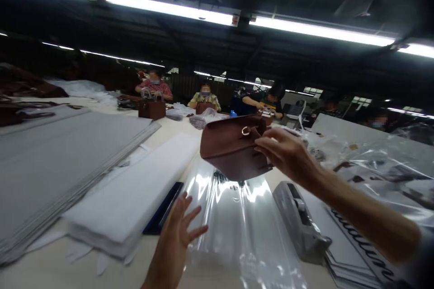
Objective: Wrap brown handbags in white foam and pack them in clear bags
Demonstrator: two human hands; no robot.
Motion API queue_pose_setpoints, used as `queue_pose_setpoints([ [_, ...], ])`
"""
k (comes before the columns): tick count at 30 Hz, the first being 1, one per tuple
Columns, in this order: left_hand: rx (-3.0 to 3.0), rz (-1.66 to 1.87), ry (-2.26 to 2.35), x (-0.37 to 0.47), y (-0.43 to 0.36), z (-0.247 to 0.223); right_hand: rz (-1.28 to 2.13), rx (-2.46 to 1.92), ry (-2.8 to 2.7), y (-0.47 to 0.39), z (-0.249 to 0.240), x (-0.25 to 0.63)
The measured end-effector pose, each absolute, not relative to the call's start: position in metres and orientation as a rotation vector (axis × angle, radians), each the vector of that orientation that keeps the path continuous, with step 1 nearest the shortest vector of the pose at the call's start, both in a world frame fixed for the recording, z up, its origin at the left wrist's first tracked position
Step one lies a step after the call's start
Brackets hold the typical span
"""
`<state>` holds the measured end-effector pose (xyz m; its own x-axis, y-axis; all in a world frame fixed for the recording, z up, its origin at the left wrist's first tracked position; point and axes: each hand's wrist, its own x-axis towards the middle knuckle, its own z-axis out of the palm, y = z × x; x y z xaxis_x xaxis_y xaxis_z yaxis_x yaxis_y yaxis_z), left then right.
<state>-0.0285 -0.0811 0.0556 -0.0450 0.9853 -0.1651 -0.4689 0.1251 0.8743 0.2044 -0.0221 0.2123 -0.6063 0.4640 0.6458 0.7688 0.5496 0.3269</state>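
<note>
A dark brown bag [233, 146] with a metal ring hangs tilted above the table, and my right hand [280, 144] grips it at its right side. Beneath it lies a clear plastic sheet or bag [233, 230] with dark print near its top, shining under the lamps. My left hand [176, 235], fingers spread and holding nothing, is over the left edge of the plastic. Beside that hand lies a dark blue flat object [162, 210].
A grey tape dispenser [300, 221] stands right of the plastic. White sheets [132, 189] and large grey boards [68, 153] are stacked left. Clear plastic [383, 167] heaps up at right. Across the table [145, 262], several people work near another brown bag [152, 109].
</note>
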Motion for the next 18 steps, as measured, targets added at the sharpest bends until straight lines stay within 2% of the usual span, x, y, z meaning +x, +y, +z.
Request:
queue_pose_setpoints([
  [3,0.614,1.325,0.867,-0.06,-0.086,0.087,-0.724,-0.826,-2.432,-0.101,0.173,0.169],
  [5,0.675,1.296,0.891,-0.073,-0.102,0.087,-0.634,-0.777,-2.486,-0.147,0.14,0.155],
  [10,0.759,1.397,1.001,-0.083,-0.153,0.05,-0.583,-0.811,-2.347,-0.22,0.074,0.138],
  [15,0.956,1.507,1.243,-0.075,-0.187,0.026,-0.686,-0.9,-2.103,-0.262,0.037,0.14],
  [18,0.995,1.502,1.284,-0.07,-0.195,0.003,-0.56,-0.988,-2.114,-0.287,0.012,0.141],
])
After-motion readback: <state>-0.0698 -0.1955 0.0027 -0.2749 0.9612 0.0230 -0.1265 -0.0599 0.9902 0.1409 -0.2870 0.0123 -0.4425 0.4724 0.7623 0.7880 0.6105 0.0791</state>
